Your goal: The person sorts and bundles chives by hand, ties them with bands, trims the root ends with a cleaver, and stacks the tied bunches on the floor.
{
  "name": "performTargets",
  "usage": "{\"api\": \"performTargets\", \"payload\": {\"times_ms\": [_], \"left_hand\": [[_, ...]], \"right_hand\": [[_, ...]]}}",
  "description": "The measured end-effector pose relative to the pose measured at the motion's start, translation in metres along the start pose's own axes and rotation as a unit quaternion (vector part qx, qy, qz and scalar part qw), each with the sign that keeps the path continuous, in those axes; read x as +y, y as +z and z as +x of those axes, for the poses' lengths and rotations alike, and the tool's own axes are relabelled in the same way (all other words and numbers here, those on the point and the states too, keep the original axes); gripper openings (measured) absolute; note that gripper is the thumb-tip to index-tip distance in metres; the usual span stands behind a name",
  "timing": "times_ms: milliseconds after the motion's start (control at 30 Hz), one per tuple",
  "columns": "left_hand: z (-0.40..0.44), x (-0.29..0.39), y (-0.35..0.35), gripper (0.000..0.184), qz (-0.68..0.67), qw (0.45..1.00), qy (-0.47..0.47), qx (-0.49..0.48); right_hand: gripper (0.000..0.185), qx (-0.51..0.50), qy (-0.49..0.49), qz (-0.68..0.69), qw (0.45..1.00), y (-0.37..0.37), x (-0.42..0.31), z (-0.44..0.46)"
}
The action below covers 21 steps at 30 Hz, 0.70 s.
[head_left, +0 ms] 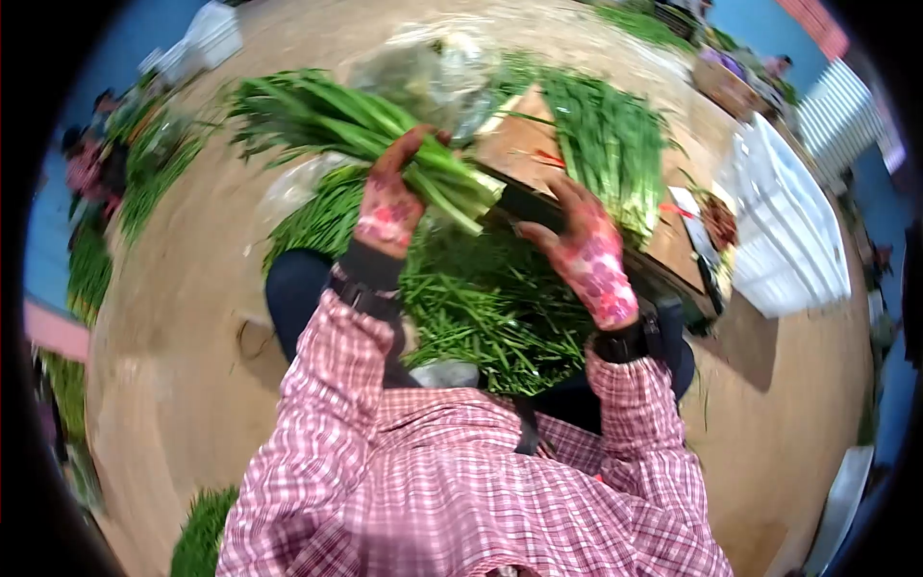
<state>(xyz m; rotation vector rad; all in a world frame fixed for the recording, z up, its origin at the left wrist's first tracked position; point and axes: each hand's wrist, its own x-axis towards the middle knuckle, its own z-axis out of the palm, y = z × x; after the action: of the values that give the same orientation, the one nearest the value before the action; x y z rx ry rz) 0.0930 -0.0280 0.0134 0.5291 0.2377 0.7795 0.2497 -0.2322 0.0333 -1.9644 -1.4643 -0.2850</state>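
The left hand (392, 188) holds a leafy bunch (322, 117) — green, pale toward one end.

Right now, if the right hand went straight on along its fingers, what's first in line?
Likely the red strip on the brown board, just ahead of the right hand. Depth is unclear from this view, so it might pass above both.

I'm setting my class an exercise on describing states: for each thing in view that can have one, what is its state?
Left hand: closed around the bunch
Bunch: held up, leaves to the left; tying unclear
Right hand: open, fingers spread, holding nothing
Board: partly covered
Leaves on it: laid side by side
Bag: crumpled
Heap: loose, jumbled
White crate: on the floor, contents unclear
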Motion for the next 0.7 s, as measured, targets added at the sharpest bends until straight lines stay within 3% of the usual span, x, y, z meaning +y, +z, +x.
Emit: {"api": "performTargets", "payload": {"times_ms": [67,133,200,233,267,367,400,467,500,533,567,633,667,700], "left_hand": [[-0.012,-0.020,0.018,0.022,0.045,0.998,-0.038,-0.002],[-0.023,-0.040,0.031,0.029,0.072,0.993,-0.065,-0.069],[-0.035,-0.054,0.053,0.035,0.091,0.990,-0.058,-0.087],[-0.034,-0.060,0.059,0.038,0.109,0.989,-0.057,-0.085],[-0.030,-0.067,0.064,0.040,0.099,0.986,-0.070,-0.112],[-0.014,-0.076,0.102,0.045,0.137,0.963,-0.075,-0.222],[-0.006,-0.075,0.117,0.049,0.126,0.955,-0.127,-0.238],[0.033,-0.079,0.144,0.052,0.105,0.928,-0.153,-0.323],[0.060,-0.080,0.160,0.053,0.094,0.917,-0.150,-0.358],[0.088,-0.083,0.174,0.054,0.083,0.904,-0.147,-0.392],[0.117,-0.090,0.181,0.054,0.099,0.901,-0.141,-0.398],[0.150,-0.107,0.192,0.051,0.147,0.910,-0.091,-0.376],[0.163,-0.115,0.205,0.046,0.217,0.917,-0.160,-0.293],[0.179,-0.128,0.207,0.050,0.372,0.883,-0.135,-0.253]], "right_hand": [[0.079,-0.007,0.006,0.091,0.996,-0.007,-0.019,0.012],[0.081,-0.114,0.037,0.248,0.961,-0.002,-0.021,0.015],[0.079,-0.259,0.203,0.296,0.897,-0.020,-0.029,0.011],[0.078,-0.228,0.186,0.346,0.891,-0.014,-0.025,0.007],[0.062,-0.213,0.185,0.347,0.894,-0.016,-0.020,0.000],[0.043,-0.131,0.258,0.312,0.905,-0.032,-0.013,-0.004],[0.044,-0.109,0.267,0.321,0.902,-0.042,-0.011,-0.001],[0.039,-0.048,0.262,0.331,0.905,-0.058,0.006,0.011],[0.035,-0.054,0.305,0.305,0.901,-0.076,0.005,0.024],[0.033,-0.045,0.264,0.243,0.932,-0.077,0.023,0.031],[0.034,-0.026,0.218,0.226,0.949,-0.081,0.039,0.034],[0.037,-0.018,0.245,0.301,0.922,-0.076,0.079,0.043],[0.035,-0.022,0.377,0.341,0.861,-0.083,0.075,0.051],[0.032,-0.047,0.353,0.309,0.882,-0.071,0.104,0.049]]}}
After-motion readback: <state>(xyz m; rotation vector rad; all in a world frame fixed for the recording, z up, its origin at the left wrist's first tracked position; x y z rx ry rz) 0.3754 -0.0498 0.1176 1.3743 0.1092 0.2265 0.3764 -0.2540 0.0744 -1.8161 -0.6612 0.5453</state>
